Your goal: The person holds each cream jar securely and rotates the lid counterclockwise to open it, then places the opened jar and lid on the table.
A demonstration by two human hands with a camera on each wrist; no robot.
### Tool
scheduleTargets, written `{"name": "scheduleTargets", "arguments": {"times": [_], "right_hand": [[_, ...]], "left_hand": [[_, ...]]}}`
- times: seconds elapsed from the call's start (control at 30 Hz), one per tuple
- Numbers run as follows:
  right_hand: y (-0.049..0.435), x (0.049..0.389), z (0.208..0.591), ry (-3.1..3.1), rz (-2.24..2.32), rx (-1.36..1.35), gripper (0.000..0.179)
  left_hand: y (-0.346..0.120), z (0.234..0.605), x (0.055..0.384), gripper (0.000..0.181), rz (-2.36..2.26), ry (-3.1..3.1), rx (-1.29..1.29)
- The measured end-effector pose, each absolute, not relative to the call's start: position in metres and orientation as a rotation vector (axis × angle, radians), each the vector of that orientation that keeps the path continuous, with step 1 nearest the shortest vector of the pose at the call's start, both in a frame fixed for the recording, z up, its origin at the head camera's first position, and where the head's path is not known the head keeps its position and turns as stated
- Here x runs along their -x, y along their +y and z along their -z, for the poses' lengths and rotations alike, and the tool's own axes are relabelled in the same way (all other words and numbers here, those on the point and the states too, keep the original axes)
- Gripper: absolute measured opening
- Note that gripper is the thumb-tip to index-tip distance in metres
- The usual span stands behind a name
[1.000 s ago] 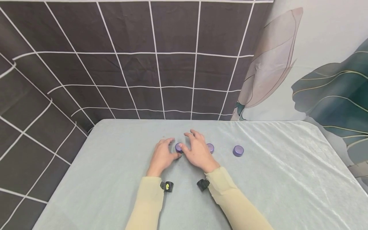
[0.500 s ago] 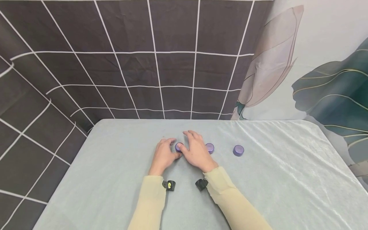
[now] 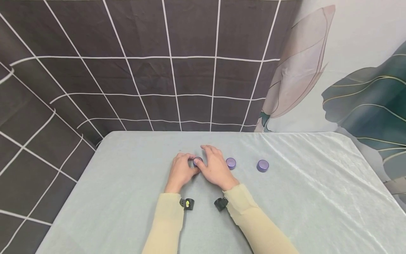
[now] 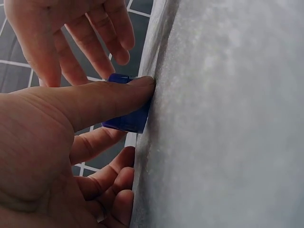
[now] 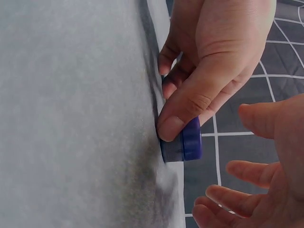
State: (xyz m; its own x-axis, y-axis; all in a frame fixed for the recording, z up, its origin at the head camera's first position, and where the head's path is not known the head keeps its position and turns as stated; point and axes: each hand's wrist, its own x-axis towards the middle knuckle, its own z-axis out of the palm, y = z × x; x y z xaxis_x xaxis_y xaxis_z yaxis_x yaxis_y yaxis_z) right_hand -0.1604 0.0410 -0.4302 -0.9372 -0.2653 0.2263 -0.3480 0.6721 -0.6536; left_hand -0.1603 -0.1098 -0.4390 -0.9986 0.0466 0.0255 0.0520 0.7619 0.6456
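While the left grip point(image 3: 181, 169) pinches a jar point(image 5: 182, 148), the right grip point(image 3: 216, 167) hovers loose

As the left wrist view shows, the left grip is narrowed to the jar's width, thumb point(image 5: 189, 105) along its side; the right grip, fingers spread, holds nothing. The jar stands on the worktop point(image 3: 127, 183), purple top point(image 5: 193, 140) up. Steadying it seems the step in hand: a low pinch with light downward pressure should stop it sliding and leave the top free. Just past the right grip sits a second jar point(image 3: 231, 163), then, farther right, a third jar point(image 3: 262, 165).
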Motion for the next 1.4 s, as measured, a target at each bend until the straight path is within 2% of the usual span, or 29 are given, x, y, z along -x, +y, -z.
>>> {"name": "scheduleTargets", "arguments": {"times": [1.4], "right_hand": [[0.027,0.16,0.43,-2.713,-1.141,-0.533,0.048]], "left_hand": [[-0.119,0.427,0.155,0.039,1.215,-2.843,0.018]]}}
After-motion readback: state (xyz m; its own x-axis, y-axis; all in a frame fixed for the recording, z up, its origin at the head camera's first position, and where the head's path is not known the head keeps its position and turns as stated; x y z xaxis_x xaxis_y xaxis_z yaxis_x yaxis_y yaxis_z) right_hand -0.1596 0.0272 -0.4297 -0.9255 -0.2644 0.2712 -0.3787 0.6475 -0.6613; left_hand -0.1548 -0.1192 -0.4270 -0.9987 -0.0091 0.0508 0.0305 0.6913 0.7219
